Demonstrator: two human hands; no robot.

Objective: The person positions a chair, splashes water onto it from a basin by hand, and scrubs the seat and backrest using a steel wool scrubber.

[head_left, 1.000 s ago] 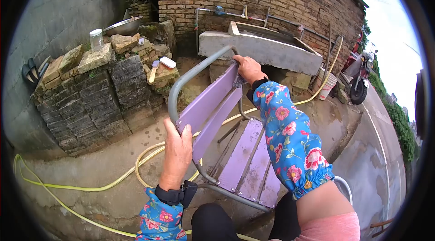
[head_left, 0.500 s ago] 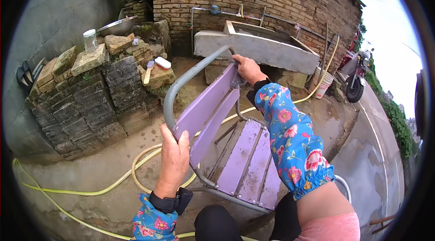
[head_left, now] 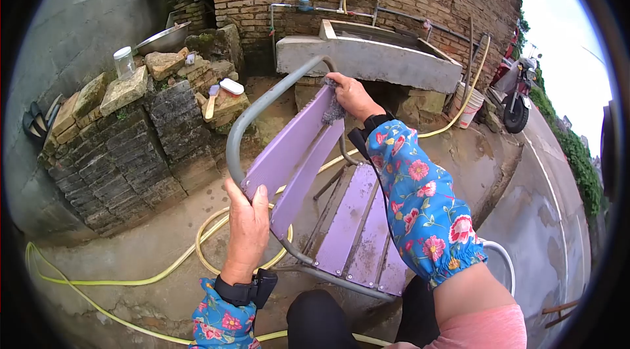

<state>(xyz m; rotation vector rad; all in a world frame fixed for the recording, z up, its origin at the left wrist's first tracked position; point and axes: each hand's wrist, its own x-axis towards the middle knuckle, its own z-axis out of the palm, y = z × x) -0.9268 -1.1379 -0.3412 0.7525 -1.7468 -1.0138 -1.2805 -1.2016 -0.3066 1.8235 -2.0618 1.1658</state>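
A metal-framed chair (head_left: 303, 140) with purple slats stands tilted in front of me, its seat slats (head_left: 351, 218) smeared with brown dirt. My left hand (head_left: 247, 227) grips the near side of the backrest, where the grey tube meets the slats; its fingers are partly hidden behind. At the far upper end of the backrest, my right hand (head_left: 355, 97) presses a grey scouring pad (head_left: 333, 111) against the top purple slat. Both arms wear blue floral sleeves.
A yellow hose (head_left: 141, 279) coils over the wet concrete around the chair. Stacked bricks (head_left: 125, 159) at left carry a wooden-handled brush (head_left: 211, 102), a white-and-red brush (head_left: 231, 86) and a clear jar (head_left: 124, 63). Behind are a concrete trough (head_left: 367, 60), a bucket (head_left: 468, 109) and a motorbike (head_left: 516, 103).
The chair's backrest has shifted slightly left in view, along with both hands. More of the grey pad shows below my right hand, on the slat's face.
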